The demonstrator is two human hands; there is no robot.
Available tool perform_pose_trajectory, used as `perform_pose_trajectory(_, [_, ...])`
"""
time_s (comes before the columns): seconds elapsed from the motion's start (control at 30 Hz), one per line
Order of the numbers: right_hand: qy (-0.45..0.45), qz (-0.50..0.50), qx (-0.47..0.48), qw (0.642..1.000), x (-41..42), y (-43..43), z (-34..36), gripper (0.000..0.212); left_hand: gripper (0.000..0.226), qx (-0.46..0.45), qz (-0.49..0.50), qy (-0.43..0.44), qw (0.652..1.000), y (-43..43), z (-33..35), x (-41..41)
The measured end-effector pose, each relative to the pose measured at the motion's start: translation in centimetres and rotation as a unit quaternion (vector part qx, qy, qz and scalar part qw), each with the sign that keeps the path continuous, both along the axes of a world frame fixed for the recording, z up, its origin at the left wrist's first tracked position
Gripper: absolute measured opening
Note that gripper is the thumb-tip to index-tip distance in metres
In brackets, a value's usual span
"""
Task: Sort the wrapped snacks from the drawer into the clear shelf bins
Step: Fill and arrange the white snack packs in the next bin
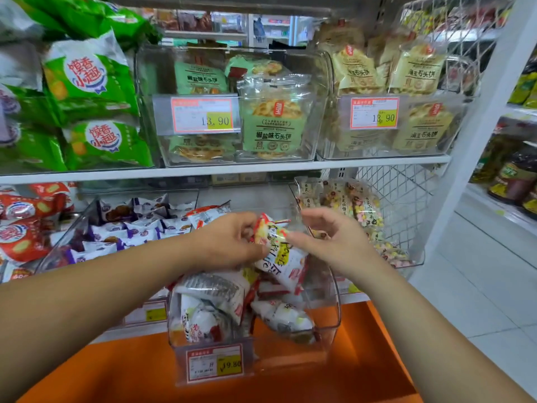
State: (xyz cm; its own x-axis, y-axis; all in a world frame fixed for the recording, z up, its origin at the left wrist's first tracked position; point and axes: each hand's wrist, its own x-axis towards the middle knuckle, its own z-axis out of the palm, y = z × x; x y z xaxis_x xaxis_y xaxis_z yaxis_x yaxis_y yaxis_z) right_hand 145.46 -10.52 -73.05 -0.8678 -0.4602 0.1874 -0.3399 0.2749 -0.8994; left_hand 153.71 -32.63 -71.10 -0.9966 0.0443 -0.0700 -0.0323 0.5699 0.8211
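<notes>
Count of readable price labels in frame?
3. Upper middle label on the green-cracker bin, upper right label on the yellow-cracker bin, front label on the nearest clear bin. Others may be hidden.

a white and red wrapped snack (pixel 286 258) with black lettering is hanging tilted, its top end up and to the left, just above the open top of a clear bin (pixel 334 312). the left hand (pixel 229 239) is pinching its upper end, and the right hand (pixel 328 239) is touching it with the thumb tip. more white and red packets (pixel 215 298) are lying jumbled inside this bin, filling roughly the lower half. the bin is jutting forward from the shelf, over the orange drawer (pixel 116 370).
</notes>
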Motion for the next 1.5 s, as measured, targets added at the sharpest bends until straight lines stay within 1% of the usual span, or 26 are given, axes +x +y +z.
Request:
perform_pose_trajectory(0.03, [-0.018, 0.016, 0.021, 0.999, 0.1, 0.6, 0.0, 0.063, 0.017, 0.072, 0.011, -0.007, 0.997, -0.1, 0.1, 0.1])
perform_pose_trajectory(0.07, [-0.035, 0.035, 0.024, 0.999, 0.2, 0.9, -0.1, 0.058, 0.016, 0.106, 0.013, -0.006, 0.994, -0.1, 0.4, 0.2])
perform_pose_trajectory(0.13, [-0.05, 0.069, 0.001, 0.996, 0.5, 1.2, -0.2, 0.032, 0.016, 0.121, 0.002, -0.008, 0.993, 0.2, 0.6, 0.5])
perform_pose_trajectory(0.17, [-0.05, 0.074, -0.01, 0.996, 0.7, 1.1, -0.3, 0.023, 0.018, 0.128, -0.004, -0.016, 0.992, 0.5, 0.7, 0.7])
perform_pose_trajectory(0.23, [-0.049, 0.079, -0.02, 0.995, 0.7, 1.0, -0.7, 0.019, 0.029, 0.118, 0.009, -0.028, 0.993, 0.9, 0.3, 0.9])
perform_pose_trajectory(0.27, [-0.046, 0.079, -0.014, 0.996, 0.7, 0.9, -0.7, 0.02, 0.035, 0.085, 0.023, -0.025, 0.996, 1.0, 0.1, 1.0])
perform_pose_trajectory(0.3, [-0.041, 0.079, -0.001, 0.996, 0.8, 0.8, -0.5, 0.019, 0.04, 0.017, 0.045, -0.017, 0.999, 1.1, 0.0, 1.3])
perform_pose_trajectory(0.33, [-0.031, 0.079, 0.021, 0.996, 0.8, 0.7, -0.3, 0.018, 0.045, -0.093, 0.067, 0.006, 0.993, 0.9, 0.0, 1.6])
perform_pose_trajectory(0.37, [-0.017, 0.081, 0.041, 0.996, 0.9, 0.7, 0.0, 0.017, 0.048, -0.225, 0.077, 0.045, 0.97, 0.6, 0.1, 1.9])
perform_pose_trajectory(0.4, [0.006, 0.081, 0.06, 0.995, 1.0, 0.5, 0.4, 0.019, 0.049, -0.344, 0.069, 0.11, 0.93, 0.5, 0.3, 2.3])
perform_pose_trajectory(0.43, [0.031, 0.081, 0.072, 0.994, 1.1, 0.3, 0.8, 0.022, 0.045, -0.423, 0.031, 0.202, 0.883, 0.3, 0.2, 2.5])
perform_pose_trajectory(0.47, [0.055, 0.08, 0.081, 0.992, 1.0, 0.1, 1.2, 0.028, 0.039, -0.467, -0.02, 0.277, 0.84, 0.1, -0.1, 2.6])
perform_pose_trajectory(0.5, [0.079, 0.073, 0.087, 0.99, 0.9, 0.0, 1.5, 0.036, 0.036, -0.48, -0.056, 0.32, 0.815, 0.2, -0.2, 2.8])
perform_pose_trajectory(0.53, [0.105, 0.058, 0.099, 0.988, 0.7, 0.0, 1.7, 0.045, 0.041, -0.476, -0.078, 0.33, 0.811, 0.4, -0.2, 3.0])
perform_pose_trajectory(0.57, [0.13, 0.041, 0.124, 0.983, 0.6, 0.1, 2.1, 0.051, 0.047, -0.461, -0.097, 0.33, 0.818, 0.6, -0.2, 3.2])
perform_pose_trajectory(0.6, [0.147, 0.03, 0.155, 0.976, 0.4, 0.3, 2.3, 0.051, 0.046, -0.443, -0.125, 0.319, 0.829, 0.9, -0.1, 3.3])
perform_pose_trajectory(0.7, [0.125, 0.04, 0.191, 0.973, 0.1, 0.6, 2.1, 0.034, 0.02, -0.41, -0.222, 0.241, 0.851, 2.3, 0.0, 3.1])
perform_pose_trajectory(0.77, [0.112, 0.051, 0.193, 0.973, 0.1, 0.4, 0.9, 0.029, 0.025, -0.388, -0.252, 0.168, 0.87, 3.3, -0.6, 2.3])
perform_pose_trajectory(0.8, [0.113, 0.058, 0.196, 0.972, 0.1, 0.4, 0.5, 0.029, 0.028, -0.382, -0.265, 0.141, 0.874, 3.8, -1.0, 1.8])
perform_pose_trajectory(0.9, [0.132, 0.057, 0.2, 0.969, 0.1, 0.5, -0.1, 0.04, 0.034, -0.369, -0.298, 0.111, 0.873, 5.3, -2.0, 0.9])
perform_pose_trajectory(1.0, [0.138, 0.08, 0.211, 0.965, 0.0, 1.0, -0.1, 0.038, 0.032, -0.378, -0.282, 0.086, 0.878, 6.0, -2.4, 0.4])
perform_pose_trajectory(1.1, [0.137, 0.094, 0.198, 0.966, -0.1, 1.4, -0.1, 0.036, 0.033, -0.342, -0.241, 0.1, 0.903, 4.8, -2.4, 0.6])
perform_pose_trajectory(1.2, [0.123, 0.075, 0.188, 0.972, -0.4, 1.7, -0.1, 0.032, 0.035, -0.265, -0.168, 0.096, 0.944, 2.3, -1.1, 1.3])
perform_pose_trajectory(1.3, [0.104, 0.063, 0.18, 0.976, -0.6, 1.7, -0.2, 0.028, 0.027, -0.146, -0.11, 0.063, 0.981, 0.1, -0.3, 1.8])
perform_pose_trajectory(1.37, [0.084, 0.065, 0.171, 0.98, -0.4, 1.5, 0.0, 0.024, 0.021, -0.109, -0.104, 0.048, 0.987, -0.8, -0.2, 2.2])
perform_pose_trajectory(1.5, [0.061, 0.067, 0.169, 0.982, -0.1, 1.3, 0.5, 0.023, 0.015, -0.116, -0.096, 0.026, 0.988, -1.2, 0.1, 2.5])
